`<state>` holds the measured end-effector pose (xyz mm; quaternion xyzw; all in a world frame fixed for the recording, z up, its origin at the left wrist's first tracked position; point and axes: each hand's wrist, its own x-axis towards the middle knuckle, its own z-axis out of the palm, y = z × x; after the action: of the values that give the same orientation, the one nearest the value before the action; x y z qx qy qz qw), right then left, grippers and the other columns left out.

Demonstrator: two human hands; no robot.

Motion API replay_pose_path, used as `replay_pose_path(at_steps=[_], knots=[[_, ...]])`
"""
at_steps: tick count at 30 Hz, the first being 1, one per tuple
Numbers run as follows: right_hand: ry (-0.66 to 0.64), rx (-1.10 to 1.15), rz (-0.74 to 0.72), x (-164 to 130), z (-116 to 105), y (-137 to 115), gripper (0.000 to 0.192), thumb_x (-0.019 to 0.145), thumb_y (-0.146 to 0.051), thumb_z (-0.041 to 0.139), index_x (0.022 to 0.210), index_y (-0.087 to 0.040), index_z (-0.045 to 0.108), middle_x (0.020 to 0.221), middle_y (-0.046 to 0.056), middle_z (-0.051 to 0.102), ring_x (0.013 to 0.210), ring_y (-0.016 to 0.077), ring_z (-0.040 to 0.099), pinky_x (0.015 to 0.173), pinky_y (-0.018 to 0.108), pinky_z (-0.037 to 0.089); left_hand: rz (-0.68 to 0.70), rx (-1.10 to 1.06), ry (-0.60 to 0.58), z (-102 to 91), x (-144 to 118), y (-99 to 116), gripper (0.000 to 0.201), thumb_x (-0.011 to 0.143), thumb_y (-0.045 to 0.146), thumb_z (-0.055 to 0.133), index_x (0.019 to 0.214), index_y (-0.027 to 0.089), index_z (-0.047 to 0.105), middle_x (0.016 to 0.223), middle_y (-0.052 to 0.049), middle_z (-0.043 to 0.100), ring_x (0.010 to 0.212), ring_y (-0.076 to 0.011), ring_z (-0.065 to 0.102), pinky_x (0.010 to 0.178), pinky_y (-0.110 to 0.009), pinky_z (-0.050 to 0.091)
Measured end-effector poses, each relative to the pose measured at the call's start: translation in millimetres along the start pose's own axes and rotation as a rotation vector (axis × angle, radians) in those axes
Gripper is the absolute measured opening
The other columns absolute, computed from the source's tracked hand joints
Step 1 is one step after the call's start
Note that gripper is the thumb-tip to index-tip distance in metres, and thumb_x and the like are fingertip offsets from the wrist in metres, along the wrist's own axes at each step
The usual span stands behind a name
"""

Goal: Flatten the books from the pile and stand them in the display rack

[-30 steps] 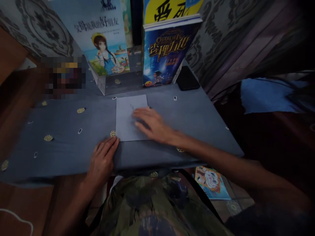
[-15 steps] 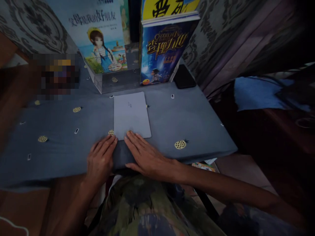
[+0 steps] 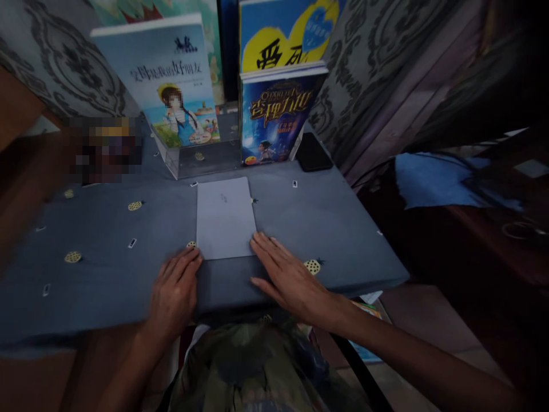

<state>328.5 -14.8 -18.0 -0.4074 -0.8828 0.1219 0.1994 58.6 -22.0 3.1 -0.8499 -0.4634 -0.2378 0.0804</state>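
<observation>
From the head camera I see a flat pale grey rectangular card [image 3: 225, 217] with rounded corners lying on a matte blue-grey tablecloth dotted with small yellow pineapples [image 3: 107, 252]. Its long axis runs away from me, toward the upright glossy books [image 3: 274, 111] at the back edge. My left hand [image 3: 174, 294] rests palm down, fingers loosely together, fingertips just at the card's near left corner. My right hand [image 3: 291, 274] lies flat with fingers slightly spread, tips touching the near right corner. Bare cloth lies open on both sides of the card; a flat black phone [image 3: 314, 151] sits well apart, beside the books.
</observation>
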Motion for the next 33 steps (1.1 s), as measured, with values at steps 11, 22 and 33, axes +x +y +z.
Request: replay_pose_path(at_steps=[11, 22, 33], knots=[[-0.116, -0.107, 0.031, 48.3, -14.0, 24.0, 0.051, 0.100, -0.037, 0.052, 0.141, -0.007, 0.053, 0.149, 0.022, 0.051, 0.143, 0.0346, 0.044, 0.118, 0.058, 0.036, 0.036, 0.025, -0.262, 22.4, 59.1, -26.8, 0.032, 0.100, 0.020, 0.040, 0.122, 0.015, 0.062, 0.136, -0.015, 0.065, 0.126, -0.0285, 0.061, 0.100, -0.049, 0.050], [-0.072, -0.043, 0.178, 130.0, -13.8, 74.7, 0.047, 0.099, -0.027, 0.050, 0.140, -0.003, 0.052, 0.154, 0.027, 0.044, 0.147, 0.0324, 0.038, 0.122, 0.053, 0.031, -0.037, 0.056, -0.367, 48.7, 123.8, -41.2, 0.037, 0.100, 0.018, 0.040, 0.131, 0.015, 0.059, 0.142, -0.017, 0.060, 0.133, -0.0273, 0.056, 0.109, -0.049, 0.045], [-0.006, 0.112, 0.166, 138.1, -11.3, 55.3, 0.042, 0.102, -0.030, 0.044, 0.139, -0.012, 0.054, 0.146, 0.020, 0.056, 0.142, 0.0298, 0.047, 0.116, 0.052, 0.040, -0.096, 0.173, -0.484, 29.5, 128.1, -55.7, 0.038, 0.101, 0.016, 0.037, 0.132, 0.022, 0.058, 0.137, -0.015, 0.065, 0.129, -0.0289, 0.060, 0.112, -0.056, 0.037]])
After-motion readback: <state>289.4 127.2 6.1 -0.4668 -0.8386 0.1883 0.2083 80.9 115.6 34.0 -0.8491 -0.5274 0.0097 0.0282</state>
